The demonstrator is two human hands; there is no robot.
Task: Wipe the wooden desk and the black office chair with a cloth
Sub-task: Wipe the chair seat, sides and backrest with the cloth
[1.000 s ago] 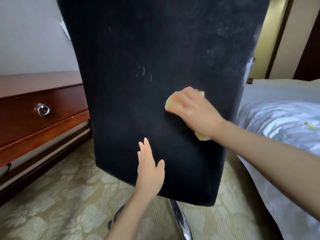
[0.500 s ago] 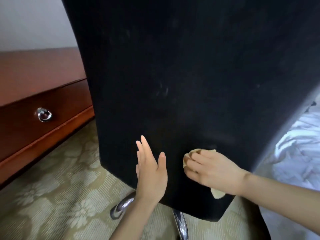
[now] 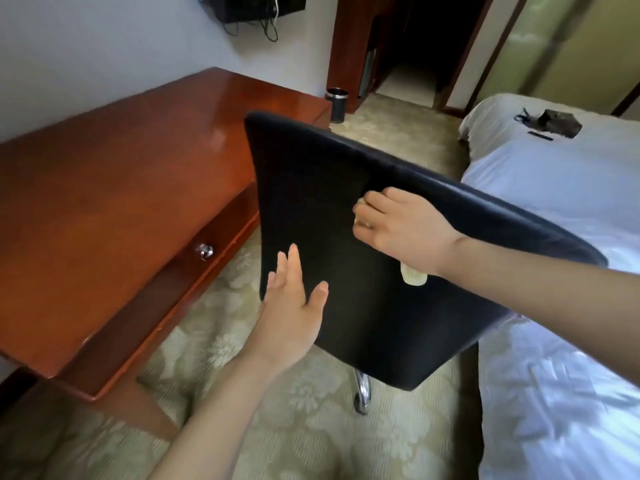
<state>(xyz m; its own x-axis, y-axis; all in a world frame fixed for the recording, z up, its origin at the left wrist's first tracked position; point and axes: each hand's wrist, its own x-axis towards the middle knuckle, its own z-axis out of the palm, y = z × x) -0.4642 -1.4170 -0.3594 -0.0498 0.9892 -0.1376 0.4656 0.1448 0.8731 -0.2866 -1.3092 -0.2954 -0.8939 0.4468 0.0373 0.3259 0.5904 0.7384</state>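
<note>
Right hand (image 3: 401, 226), clutching the cloth (image 3: 412, 277), now wipes near the chair (image 3: 311, 188) back's top, up from its bottom: back probably nearly done. Left hand (image 3: 294, 306) spread flat.

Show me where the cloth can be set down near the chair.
Desk top: bare, as far as it shows, from the wall to the chair; probably the best spot. Bed: bare sheet on the near side; a dark bag lies at the far end. Crowded: barely any floor shows between chair and bed.
</note>
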